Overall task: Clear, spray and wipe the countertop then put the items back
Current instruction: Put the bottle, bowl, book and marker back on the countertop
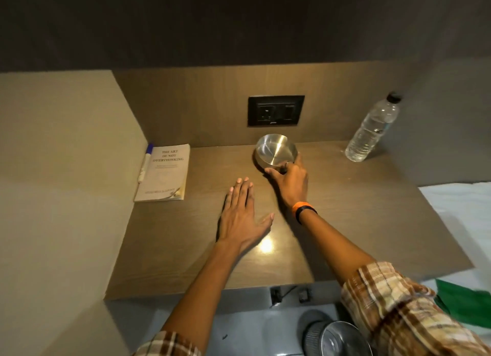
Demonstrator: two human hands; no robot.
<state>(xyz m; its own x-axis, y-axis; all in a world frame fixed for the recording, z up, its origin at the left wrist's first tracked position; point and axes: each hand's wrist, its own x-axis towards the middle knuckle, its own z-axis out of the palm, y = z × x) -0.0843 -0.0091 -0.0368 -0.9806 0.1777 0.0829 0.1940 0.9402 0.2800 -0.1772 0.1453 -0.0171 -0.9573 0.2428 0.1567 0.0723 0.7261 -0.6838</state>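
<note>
**Right hand on the steel bowl, left hand flat on the counter**

The right hand (288,181) has its fingers curled around the near rim of the steel bowl (275,150), thumb on the left side, the other fingers wrapped to the right, closed on the metal. The bowl is tipped up toward the back wall so its shiny, empty inside faces out; whether its base touches the countertop (358,209) I cannot tell. It sits near the back of the counter, just below the black wall socket (275,110).

The left hand (240,215) lies spread and palm down on the wood, fingers straight, holding nothing, just beside the right wrist.

A pale book (164,173) lies in the left corner with a marker pen (144,163) along its far edge, against the side wall. A clear water bottle (372,130) stands at the back right, well apart from the bowl.
</note>
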